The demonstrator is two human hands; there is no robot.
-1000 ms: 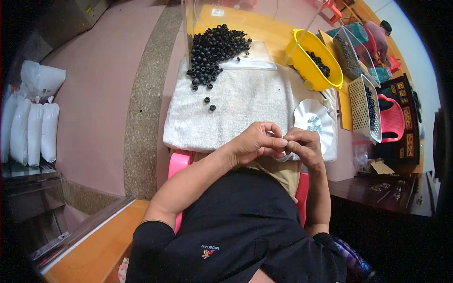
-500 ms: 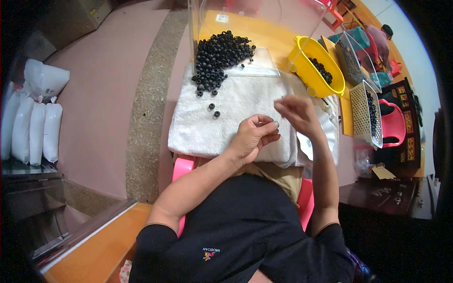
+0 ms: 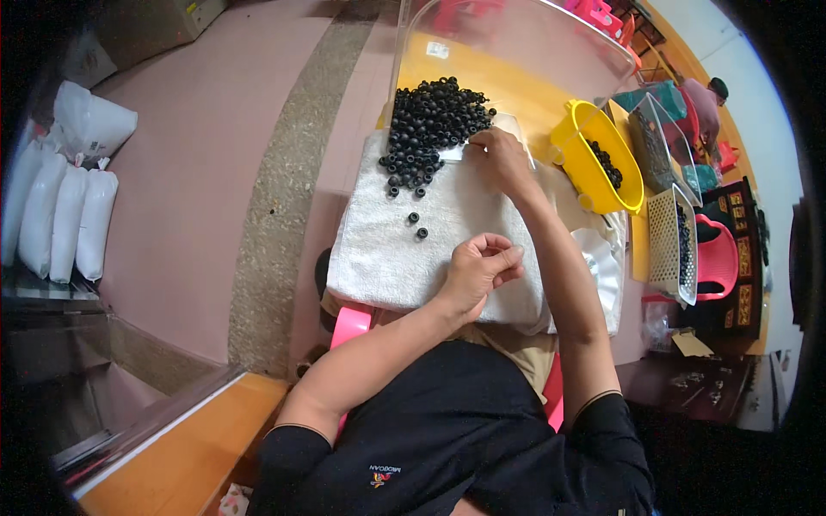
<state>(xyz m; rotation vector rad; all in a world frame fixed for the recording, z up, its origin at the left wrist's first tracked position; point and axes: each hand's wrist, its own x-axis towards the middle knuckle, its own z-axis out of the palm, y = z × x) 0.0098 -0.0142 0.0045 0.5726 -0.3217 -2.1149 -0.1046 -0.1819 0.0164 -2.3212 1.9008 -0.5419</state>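
Observation:
A heap of small round black pieces with holes, like beads [image 3: 439, 120], lies at the far end of a white towel [image 3: 387, 258]. My right hand [image 3: 506, 159] reaches to the right edge of this heap. Its thumb and forefinger point at the nearest pieces with a gap between them. Closer to my body, my left hand [image 3: 482, 271] hovers over the towel, thumb pressed against curled fingers. Whatever sits in that pinch is too small or hidden to make out. Two loose black pieces [image 3: 417, 225] rest on the towel to its left.
Clear plastic walls [image 3: 516, 26] rise behind the heap. At the right stand a yellow bin [image 3: 568, 129] holding black pieces, a perforated cream basket [image 3: 667, 249] and a clear box [image 3: 654, 146]. White sacks [image 3: 95, 224] line the far left. Another person [image 3: 701, 107] sits at the upper right.
My right hand has moved from beside my left hand, away from my body, to the heap's edge. My left hand keeps its pinch. The whole view has shifted somewhat.

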